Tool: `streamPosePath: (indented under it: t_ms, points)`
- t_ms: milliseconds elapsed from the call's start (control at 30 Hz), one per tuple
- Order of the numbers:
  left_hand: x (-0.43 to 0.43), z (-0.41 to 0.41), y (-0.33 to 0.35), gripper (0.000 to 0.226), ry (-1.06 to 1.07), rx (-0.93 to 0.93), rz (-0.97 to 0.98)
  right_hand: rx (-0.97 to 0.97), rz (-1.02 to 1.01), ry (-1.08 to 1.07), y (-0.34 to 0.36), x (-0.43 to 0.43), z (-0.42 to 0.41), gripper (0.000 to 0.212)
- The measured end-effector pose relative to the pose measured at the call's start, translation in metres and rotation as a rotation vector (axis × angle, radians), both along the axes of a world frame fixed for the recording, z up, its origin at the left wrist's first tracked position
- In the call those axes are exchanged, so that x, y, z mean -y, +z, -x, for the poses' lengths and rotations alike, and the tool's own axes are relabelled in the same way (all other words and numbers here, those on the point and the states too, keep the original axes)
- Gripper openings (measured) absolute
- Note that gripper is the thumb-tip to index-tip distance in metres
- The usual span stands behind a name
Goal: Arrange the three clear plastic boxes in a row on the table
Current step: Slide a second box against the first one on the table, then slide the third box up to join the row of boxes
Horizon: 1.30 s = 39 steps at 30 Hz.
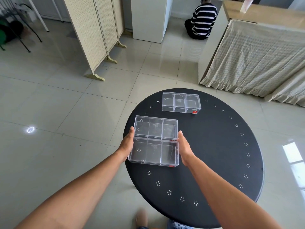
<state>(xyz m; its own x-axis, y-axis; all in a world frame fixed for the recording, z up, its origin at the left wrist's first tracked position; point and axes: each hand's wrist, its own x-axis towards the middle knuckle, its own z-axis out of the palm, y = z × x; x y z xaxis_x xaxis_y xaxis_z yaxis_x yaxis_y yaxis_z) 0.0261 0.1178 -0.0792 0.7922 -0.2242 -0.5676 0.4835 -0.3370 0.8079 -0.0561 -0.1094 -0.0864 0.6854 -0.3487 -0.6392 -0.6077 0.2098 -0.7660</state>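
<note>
Three clear plastic boxes with inner dividers lie on a round black table (214, 146). The far box (181, 102) sits alone near the table's back edge. The middle box (156, 128) and the near box (153, 152) touch each other along their long sides at the table's left. My left hand (127, 144) presses against the left ends of these two boxes, and my right hand (184, 146) presses against their right ends, fingers straight. The near box is squeezed between both palms.
The table's left rim lies just beside my left hand. A folding screen (99, 33) stands on the tiled floor at the back left. A cloth-draped counter (255, 60) is at the right, and a person (203, 20) sits on the floor beyond.
</note>
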Motion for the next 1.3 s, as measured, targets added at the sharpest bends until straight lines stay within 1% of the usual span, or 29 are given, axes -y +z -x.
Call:
streamPosePath:
  t_ms: [100, 167, 200, 267, 300, 333, 467, 600, 700, 767, 800, 900, 1000, 1067, 1133, 1167, 1267, 1300]
  points:
    - [0.001, -0.007, 0.004, 0.076, 0.051, 0.057, -0.05, -0.02, 0.024, -0.002, 0.003, 0.008, -0.002, 0.071]
    - [0.002, -0.015, 0.008, 0.066, 0.103, 0.155, -0.139, -0.032, 0.053, -0.03, 0.004, 0.018, -0.005, 0.066]
    - [0.003, -0.02, 0.01, 0.06, 0.122, 0.202, -0.184, -0.025, 0.069, -0.045, 0.007, 0.023, -0.007, 0.054]
    - [0.006, -0.033, 0.016, 0.049, 0.154, 0.244, -0.219, -0.018, 0.133, -0.084, 0.012, 0.034, -0.012, 0.022]
    - [0.009, -0.039, 0.019, 0.045, 0.167, 0.25, -0.22, -0.012, 0.169, -0.095, 0.016, 0.04, -0.015, 0.019]
    - [0.013, -0.046, 0.021, 0.042, 0.17, 0.261, -0.223, -0.002, 0.214, -0.095, 0.018, 0.047, -0.018, 0.024]
    - [0.043, -0.072, 0.03, 0.035, 0.113, 0.308, -0.233, -0.047, 0.398, -0.092, 0.032, 0.081, -0.028, 0.028]
    - [0.082, -0.094, 0.038, 0.033, 0.082, 0.346, -0.256, -0.037, 0.448, -0.139, 0.039, 0.117, -0.045, 0.029]
    - [0.113, -0.111, 0.042, 0.035, 0.069, 0.368, -0.291, -0.048, 0.475, -0.122, 0.04, 0.14, -0.06, 0.029]
    - [0.132, -0.122, 0.04, 0.036, 0.054, 0.354, -0.29, -0.057, 0.496, -0.094, 0.044, 0.15, -0.069, 0.026]
    - [0.142, -0.127, 0.038, 0.036, 0.047, 0.337, -0.279, -0.06, 0.501, -0.077, 0.045, 0.155, -0.074, 0.028]
    - [0.169, -0.14, 0.032, 0.046, 0.017, 0.266, -0.267, -0.04, 0.471, -0.015, 0.044, 0.168, -0.092, 0.032]
    - [0.19, -0.148, 0.027, 0.058, -0.009, 0.177, -0.256, -0.037, 0.399, 0.031, 0.041, 0.177, -0.111, 0.033]
    - [0.202, -0.152, 0.023, 0.06, -0.006, 0.115, -0.223, -0.06, 0.348, 0.051, 0.039, 0.182, -0.122, 0.023]
    - [0.209, -0.156, 0.019, 0.057, -0.007, 0.067, -0.211, -0.079, 0.299, 0.076, 0.037, 0.186, -0.129, 0.013]
    - [0.211, -0.158, 0.018, 0.054, -0.007, 0.052, -0.21, -0.084, 0.273, 0.091, 0.034, 0.189, -0.133, 0.017]
    - [0.214, -0.161, 0.013, 0.05, 0.009, 0.045, -0.197, -0.098, 0.216, 0.102, 0.026, 0.195, -0.142, 0.043]
    - [0.214, -0.162, 0.012, 0.048, 0.013, 0.052, -0.192, -0.108, 0.204, 0.098, 0.025, 0.195, -0.144, 0.048]
